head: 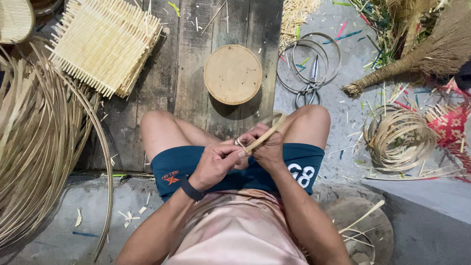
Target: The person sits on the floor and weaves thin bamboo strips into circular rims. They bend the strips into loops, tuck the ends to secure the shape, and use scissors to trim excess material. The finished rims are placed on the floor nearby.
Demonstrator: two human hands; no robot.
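— Closest to the lens?

— Pink shirt (pixel 235 230) and blue shorts (pixel 181 167) of the seated person, knees apart over a dark plank floor (pixel 181 73). Both hands meet just above the lap.

— What do they hold?

— One thin bamboo strip (pixel 262 135), bent into a narrow loop. The left hand (pixel 216 162), with a black wristband (pixel 191 189), is closed on its near end between thumb and fingers. The right hand (pixel 267 145) is curled shut around the strip further along, and the looped end rises past the right knee.

— Anything in the way?

— The fingers overlap, so the exact spot where the strip crosses itself is hidden.

— And around them?

— Straight ahead, near the planks' right edge, sits a round wooden disc (pixel 232 74). At the planks' far left corner lies a stack of woven bamboo mats (pixel 105 44). A big sheaf of long split strips (pixel 34 147) curves along the left edge. On the grey concrete to the right lie thin metal rings (pixel 327 41) with scissors (pixel 310 86) across them, then a coil of bamboo strip (pixel 400 137), a red woven piece (pixel 449 125) and a straw broom (pixel 422 59) at the far right. Slivers and shavings are scattered about; a round stump (pixel 360 230) shows by the right elbow
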